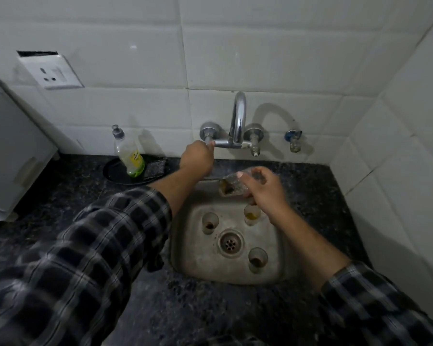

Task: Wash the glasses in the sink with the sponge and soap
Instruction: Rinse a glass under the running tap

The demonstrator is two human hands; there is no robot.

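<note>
My right hand [261,189] grips a dirty glass [231,184] tilted on its side over the back of the steel sink [185,258], below the tap spout. My left hand [196,157] reaches to the wall and grips the left tap handle [208,138]. Three more glasses stand upright in the basin: one left of the drain [209,222], one partly behind my right wrist [251,214], one at the front right [257,262]. The soap bottle [129,153] and a dark sponge [156,168] sit on a black plate [115,174] left of the sink.
The chrome tap [238,121] curves out from the tiled wall above the sink. A small valve [294,141] sticks out to its right. A wall socket [51,71] and a white appliance [13,156] are at the left. Dark granite counter [73,186] surrounds the sink.
</note>
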